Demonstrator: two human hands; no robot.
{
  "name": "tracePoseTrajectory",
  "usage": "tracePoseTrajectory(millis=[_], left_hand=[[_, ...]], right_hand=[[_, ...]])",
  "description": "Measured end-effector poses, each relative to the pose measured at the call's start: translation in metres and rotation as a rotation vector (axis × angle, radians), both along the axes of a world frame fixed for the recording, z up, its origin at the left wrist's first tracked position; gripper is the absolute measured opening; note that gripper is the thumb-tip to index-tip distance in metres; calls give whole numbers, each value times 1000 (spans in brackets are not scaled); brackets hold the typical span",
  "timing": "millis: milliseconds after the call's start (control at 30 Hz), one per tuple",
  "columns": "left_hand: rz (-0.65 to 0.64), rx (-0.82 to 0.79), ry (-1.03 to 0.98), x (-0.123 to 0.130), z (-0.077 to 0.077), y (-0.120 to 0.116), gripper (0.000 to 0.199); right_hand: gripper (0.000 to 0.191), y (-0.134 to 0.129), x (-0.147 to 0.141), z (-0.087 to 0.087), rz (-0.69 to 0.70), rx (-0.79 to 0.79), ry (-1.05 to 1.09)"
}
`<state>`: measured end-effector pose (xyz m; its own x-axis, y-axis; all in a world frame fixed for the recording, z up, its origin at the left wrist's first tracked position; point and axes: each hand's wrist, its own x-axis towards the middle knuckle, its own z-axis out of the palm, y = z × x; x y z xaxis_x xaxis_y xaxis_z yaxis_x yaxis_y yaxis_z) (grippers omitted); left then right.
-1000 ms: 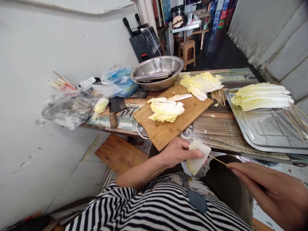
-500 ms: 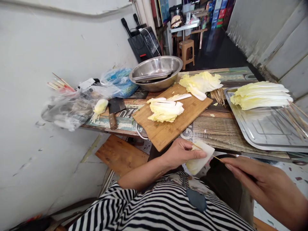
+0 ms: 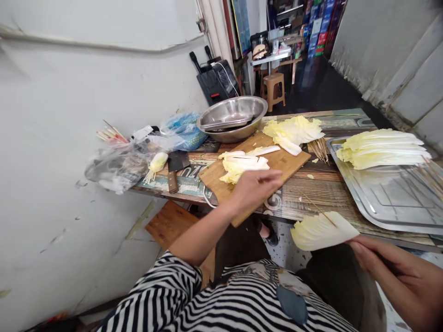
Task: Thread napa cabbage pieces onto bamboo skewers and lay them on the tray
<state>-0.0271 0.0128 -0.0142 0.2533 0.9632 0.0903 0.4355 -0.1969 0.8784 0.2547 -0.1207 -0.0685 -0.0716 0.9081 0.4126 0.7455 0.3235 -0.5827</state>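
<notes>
My right hand [image 3: 391,263] pinches the white end of a napa cabbage leaf piece [image 3: 325,233] in front of the table edge. A thin bamboo skewer [image 3: 320,210] runs through that piece, its tip sticking out on the far side. My left hand [image 3: 254,191] is above the near part of the wooden cutting board [image 3: 221,177], fingers stretched out and holding nothing visible. Just beyond it, cut cabbage leaf pieces [image 3: 238,163] lie on the board. More cabbage leaves [image 3: 294,131] lie at the board's far corner, beside a bundle of skewers [image 3: 319,150].
On the right, a metal tray [image 3: 384,203] carries skewered cabbage [image 3: 384,150]. A steel basin [image 3: 231,133] stands behind the board. Left of the board lie a cleaver [image 3: 175,170], enoki mushrooms [image 3: 157,163] and plastic bags [image 3: 121,166]. A stool [image 3: 274,90] stands beyond the table.
My left hand has let go of the cabbage piece and moved up over the cutting board. My right hand now holds the skewered piece alone, further right. The camera view has shifted slightly.
</notes>
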Motion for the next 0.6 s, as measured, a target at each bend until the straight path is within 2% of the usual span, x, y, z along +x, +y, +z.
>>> tracePoseTrajectory(millis=[67, 133, 167, 267, 367, 433, 533, 600], left_hand=[[50, 185, 345, -7, 14, 47, 30], [53, 197, 648, -5, 16, 94, 33], [49, 152, 776, -1, 14, 114, 32], [50, 92, 845, 11, 0, 155, 28], [49, 76, 826, 20, -10, 170, 22], [50, 86, 802, 23, -6, 172, 15], [41, 175, 749, 24, 13, 164, 14], [11, 281, 628, 24, 30, 146, 18]], right_hand=[[27, -3, 2, -4, -72, -46, 37], [30, -5, -3, -2, -91, -70, 81], [31, -6, -7, 1, -84, -59, 101], [31, -10, -15, 7, -114, -15, 143], [31, -14, -14, 8, -159, -13, 153], [31, -15, -11, 7, -159, -20, 165], [33, -14, -7, 2, -186, -22, 191], [35, -15, -4, -1, -227, -37, 186]])
